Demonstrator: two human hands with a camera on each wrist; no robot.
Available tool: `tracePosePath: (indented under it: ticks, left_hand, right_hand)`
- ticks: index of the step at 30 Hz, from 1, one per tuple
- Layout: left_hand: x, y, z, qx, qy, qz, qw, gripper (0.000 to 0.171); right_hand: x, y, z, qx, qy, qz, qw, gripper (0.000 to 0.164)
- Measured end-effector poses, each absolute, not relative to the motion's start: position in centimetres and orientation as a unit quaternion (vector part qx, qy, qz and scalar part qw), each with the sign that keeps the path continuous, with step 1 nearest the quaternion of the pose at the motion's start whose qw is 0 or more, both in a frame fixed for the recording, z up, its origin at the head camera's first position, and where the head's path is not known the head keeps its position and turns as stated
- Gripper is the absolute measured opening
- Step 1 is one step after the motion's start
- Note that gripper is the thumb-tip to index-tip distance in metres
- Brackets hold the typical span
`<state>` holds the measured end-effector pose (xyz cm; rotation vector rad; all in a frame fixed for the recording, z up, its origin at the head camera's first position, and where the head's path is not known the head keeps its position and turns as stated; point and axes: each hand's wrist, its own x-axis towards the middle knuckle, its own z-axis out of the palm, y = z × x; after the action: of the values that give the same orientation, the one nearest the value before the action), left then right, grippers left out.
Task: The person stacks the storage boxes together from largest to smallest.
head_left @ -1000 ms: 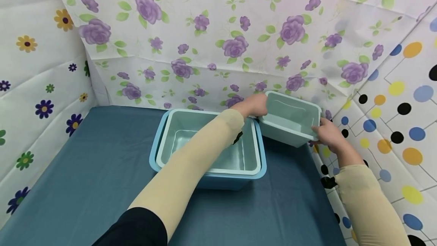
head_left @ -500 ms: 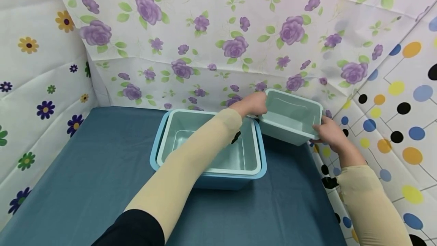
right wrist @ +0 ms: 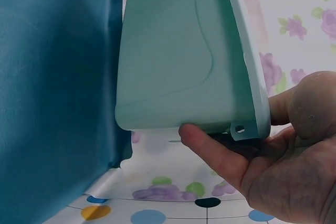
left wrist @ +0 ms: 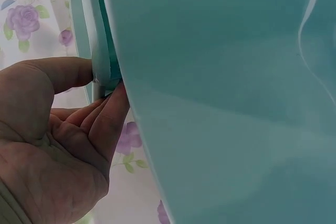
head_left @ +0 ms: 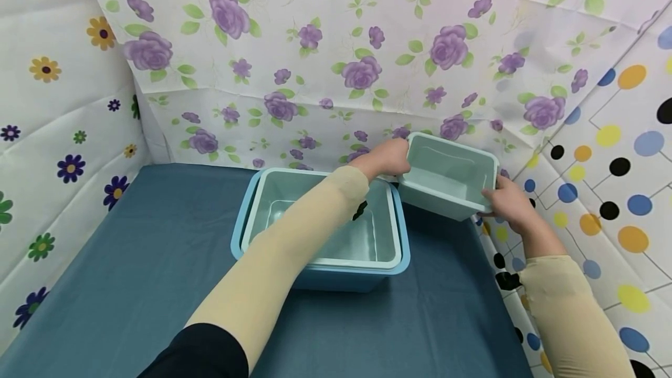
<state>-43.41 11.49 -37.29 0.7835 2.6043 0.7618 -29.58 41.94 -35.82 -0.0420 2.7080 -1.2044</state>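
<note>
A small pale green plastic bin [head_left: 430, 199] is held tilted at the back right of the table. My left hand [head_left: 387, 157] grips its left rim. In the left wrist view, thumb and fingers of that hand [left wrist: 68, 124] pinch a rim, and a broad green wall fills the right side. My right hand [head_left: 509, 202] holds the bin's right end. The right wrist view shows the small bin's outer wall [right wrist: 163, 56], with the right hand [right wrist: 283, 156] wrapped round the rim corner and one finger against the end.
Left of the small bin, a larger pale green bin [head_left: 375, 264] sits nested in a light blue bin [head_left: 341, 282]. My left forearm crosses over both. A blue-grey cloth covers the table [head_left: 131, 267]. Flowered sheeting [head_left: 325, 45] stands behind, and dotted sheeting [head_left: 593, 191] borders the right.
The small bin has risen slightly, its right end also shifting a little rightward, both hands moving with it. The nested bins have stayed put.
</note>
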Motion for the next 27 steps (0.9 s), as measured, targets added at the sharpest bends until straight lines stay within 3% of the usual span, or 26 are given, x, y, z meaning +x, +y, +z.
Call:
tracePosePath:
  ticks: [10,14,21,27]
  left_hand:
    - [-46.4,12.2,-39.9,0.264,0.921,0.257,0.123,0.025]
    - [-45.6,11.6,-39.3,0.279,0.911,0.278,0.119,0.028]
    - [-40.4,9.3,-34.5,0.302,0.901,0.290,0.110,0.023]
    - [-40.9,9.2,-34.9,0.290,0.908,0.284,0.101,0.023]
  right_hand:
    - [-29.4,41.6,-35.1,-0.017,0.912,-0.402,0.076,0.057]
    - [-29.5,41.6,-35.0,-0.012,0.916,-0.395,0.070,0.057]
    - [-29.5,41.2,-34.6,-0.007,0.922,-0.383,0.062,0.057]
    - [-29.4,40.9,-34.3,-0.011,0.925,-0.375,0.051,0.058]
